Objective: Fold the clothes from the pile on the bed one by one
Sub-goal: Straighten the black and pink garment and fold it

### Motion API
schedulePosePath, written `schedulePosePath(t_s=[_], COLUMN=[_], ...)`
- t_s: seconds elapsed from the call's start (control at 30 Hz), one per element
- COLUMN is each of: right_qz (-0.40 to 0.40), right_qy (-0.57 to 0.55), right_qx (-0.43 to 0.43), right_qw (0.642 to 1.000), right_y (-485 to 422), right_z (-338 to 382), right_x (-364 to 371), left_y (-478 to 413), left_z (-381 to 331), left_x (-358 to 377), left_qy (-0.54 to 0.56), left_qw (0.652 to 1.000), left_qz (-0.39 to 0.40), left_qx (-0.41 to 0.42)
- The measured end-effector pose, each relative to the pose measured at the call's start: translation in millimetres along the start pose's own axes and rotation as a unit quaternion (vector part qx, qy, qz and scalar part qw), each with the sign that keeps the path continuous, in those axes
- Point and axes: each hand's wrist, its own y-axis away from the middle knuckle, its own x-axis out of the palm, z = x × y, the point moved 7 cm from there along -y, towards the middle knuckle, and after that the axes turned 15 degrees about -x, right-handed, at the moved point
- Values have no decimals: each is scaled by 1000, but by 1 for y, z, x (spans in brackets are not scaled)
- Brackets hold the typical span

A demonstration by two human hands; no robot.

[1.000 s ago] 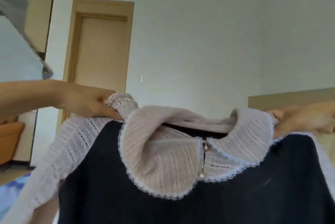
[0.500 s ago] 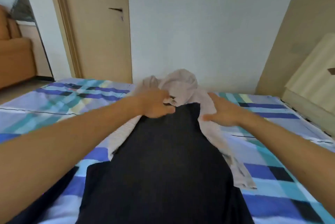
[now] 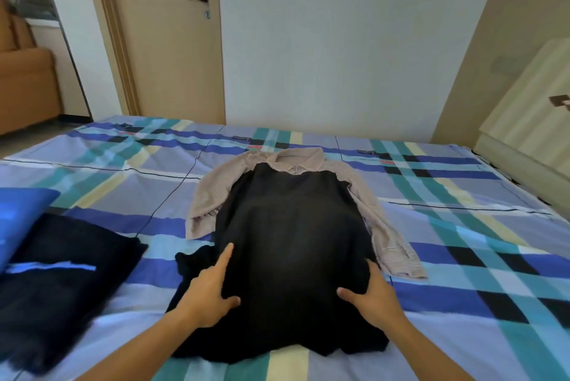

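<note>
— Room?
— Blue-checked bed sheet below, beige wooden door upper left.
— Clothes?
— Black dress with beige knit sleeves lies flat at centre; left hand and right hand press its skirt, fingers straight, moved down from the collar.

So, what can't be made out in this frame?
Head view only:
- Dark garment, left: blurred, cut by the frame edge; type unclear.
- Blue item: cropped by the left edge.
- Dress: underside hidden against the bed; parts under left hand and right hand.
- Clothes pile: out of frame.
</note>
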Motion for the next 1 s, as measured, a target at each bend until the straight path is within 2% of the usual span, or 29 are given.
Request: schedulePosePath(t_s=[0.1, 0.2, 0.3, 0.33, 0.37, 0.4, 0.43, 0.5, 0.53, 0.6, 0.7, 0.87, 1.0], right_qz=[92, 260, 406, 433, 441, 422, 377, 219, 126, -14, -132, -158, -107], right_qy=[23, 104, 180, 187, 167, 132, 96, 21, 1, 16, 14, -93, -83], right_qx=[-39, -55, -34, -27, -16, 0, 13, 32, 44, 46, 54, 108, 134], right_qw=[995, 958, 895, 881, 882, 897, 921, 975, 991, 999, 990, 977, 982], right_y=[15, 58, 102, 114, 120, 117, 109, 78, 60, 31, -9, -66, -110], right_z=[16, 38, 28, 19, 11, -2, -12, -34, -45, -58, -80, -110, -127], right_x=[10, -10, -38, -43, -46, -47, -48, -59, -68, -89, -112, -107, -104], left_y=[15, 51, 76, 85, 89, 94, 95, 91, 85, 71, 50, 4, -43], left_z=[-6, -7, 1, 4, 2, -6, -13, -32, -40, -56, -80, -140, -206], left_x=[-5, -23, -28, -26, -20, -10, -6, -5, -4, -2, 5, 33, 65], left_qy=[-53, -146, -235, -256, -267, -276, -227, -196, -183, -197, -177, -114, -74], left_qw=[996, 980, 966, 962, 959, 951, 964, 969, 970, 968, 968, 971, 976], left_qz=[30, 117, 97, 75, 67, 78, 90, 57, 37, 9, -22, -15, 22], left_qx=[59, 75, 53, 61, 69, 113, 106, 140, 158, 157, 176, 211, 202])
